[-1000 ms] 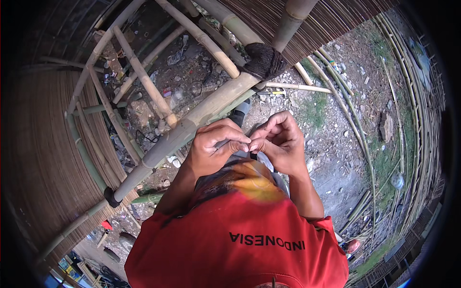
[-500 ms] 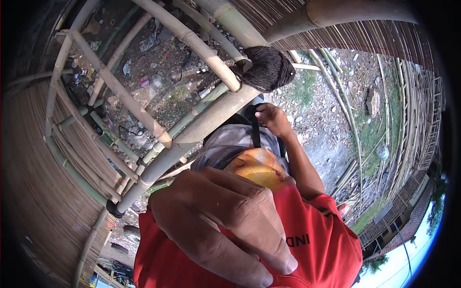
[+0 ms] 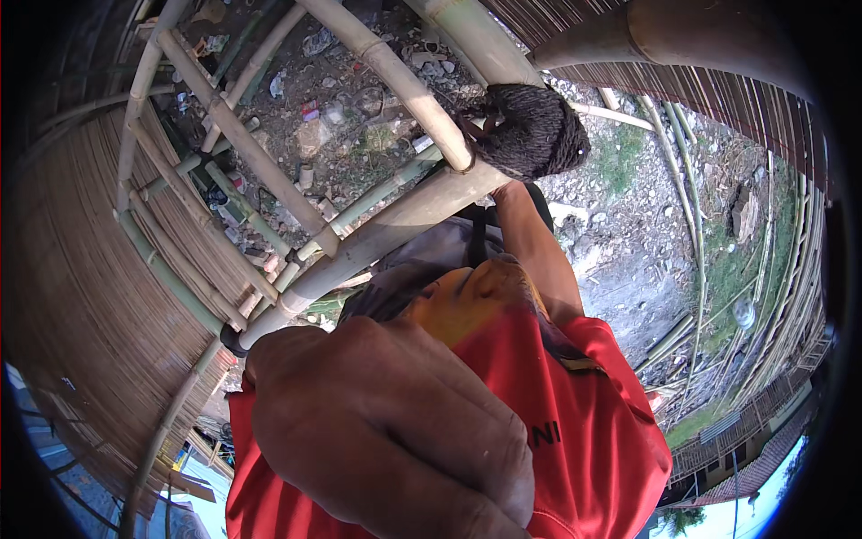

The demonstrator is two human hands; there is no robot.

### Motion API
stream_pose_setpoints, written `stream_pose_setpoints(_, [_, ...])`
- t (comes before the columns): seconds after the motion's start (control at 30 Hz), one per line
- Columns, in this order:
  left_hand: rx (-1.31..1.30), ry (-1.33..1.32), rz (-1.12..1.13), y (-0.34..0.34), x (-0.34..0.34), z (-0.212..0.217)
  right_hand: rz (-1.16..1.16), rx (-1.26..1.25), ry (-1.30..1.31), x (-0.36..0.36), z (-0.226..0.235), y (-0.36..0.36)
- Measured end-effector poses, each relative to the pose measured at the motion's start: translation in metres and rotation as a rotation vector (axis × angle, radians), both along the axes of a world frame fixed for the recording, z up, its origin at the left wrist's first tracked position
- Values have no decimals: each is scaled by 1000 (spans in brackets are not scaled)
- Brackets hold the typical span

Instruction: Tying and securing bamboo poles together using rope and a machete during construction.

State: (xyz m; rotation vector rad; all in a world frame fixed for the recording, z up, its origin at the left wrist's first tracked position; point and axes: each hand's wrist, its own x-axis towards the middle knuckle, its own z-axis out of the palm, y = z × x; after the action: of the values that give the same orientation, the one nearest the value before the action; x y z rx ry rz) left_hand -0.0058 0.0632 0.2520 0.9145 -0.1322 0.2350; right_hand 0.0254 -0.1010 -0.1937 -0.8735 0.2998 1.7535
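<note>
Large and close, my left hand [image 3: 386, 422] spreads across the lower middle with its back showing. Its fingers are bent and pressed together, their tips cut off by the lower edge; whatever they hold, if anything, is hidden. My right forearm reaches up from the red sleeve to a thick bamboo pole [image 3: 386, 229]. Only the wrist end of my right hand [image 3: 510, 193] shows there, under a bulky dark rope lashing [image 3: 539, 135] where bamboo poles join. The fingers are mostly hidden behind the pole and lashing, so I cannot see their grip.
A bamboo frame [image 3: 238, 126] of crossed poles stands at the upper left, beside a slatted bamboo panel [image 3: 90, 260]. Stony ground with litter lies beneath. Long loose bamboo poles [image 3: 682, 189] lie at the right. A slatted screen [image 3: 700, 99] hangs at the upper right.
My right hand has moved up from near my waist to the pole beneath the lashing. My left hand has shifted left and down, and its fingertips have left the picture.
</note>
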Motion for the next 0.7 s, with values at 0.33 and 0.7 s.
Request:
stream_pose_setpoints(0.33, [133, 161, 81, 7, 19, -60, 256, 57, -138, -23, -19, 15])
stream_pose_setpoints(0.7, [1510, 560, 241, -3, -4, -255, 455, 28, -359, -7, -30, 1])
